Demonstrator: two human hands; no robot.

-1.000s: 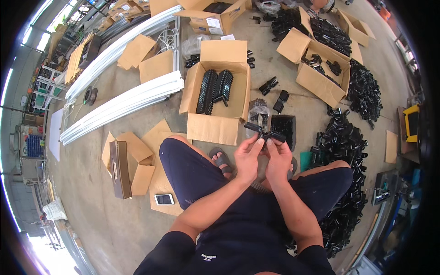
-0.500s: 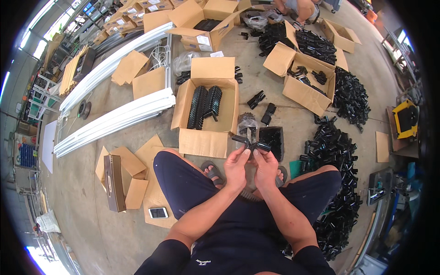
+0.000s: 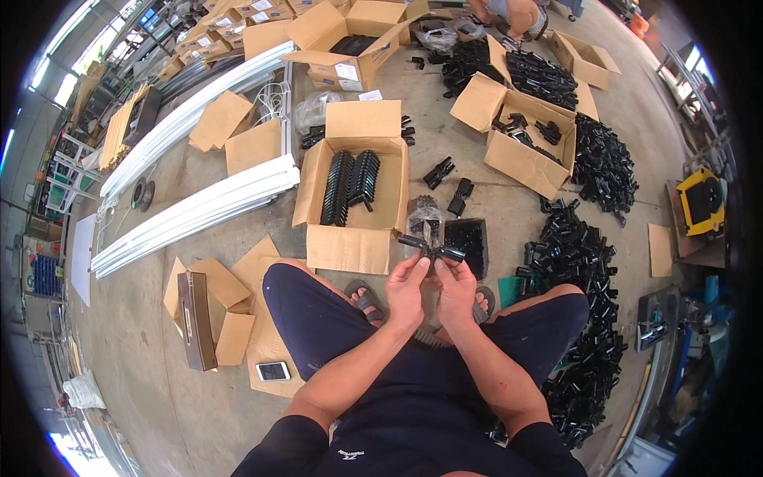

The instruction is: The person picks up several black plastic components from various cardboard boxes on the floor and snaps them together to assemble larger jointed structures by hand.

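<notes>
A shiny black branched fitting [image 3: 453, 254] is held up in front of me, its arms spreading left and right. My left hand [image 3: 406, 292] pinches it from one side, thumb pressed near its middle. On the other side my right hand [image 3: 458, 294] grips it the same way, both thumbs nearly meeting. Just beyond the hands are a clear plastic bag [image 3: 424, 215] with small dark pieces and a square black tray [image 3: 467, 245]. Farther ahead, an open cardboard box [image 3: 347, 248] contains similar black fittings stacked in two neat rows.
Heaps of black fittings [image 3: 568, 262] spread along my right side. Another open box [image 3: 520, 168] stands ahead right, near two loose fittings [image 3: 459, 196]. Long white profiles [image 3: 199, 208] lie at left. A phone [image 3: 273, 371] rests on cardboard. Another person [image 3: 520, 17] crouches at the far end.
The whole view has shifted slightly to the left. Both hands keep hold of the black fitting in almost the same pose.
</notes>
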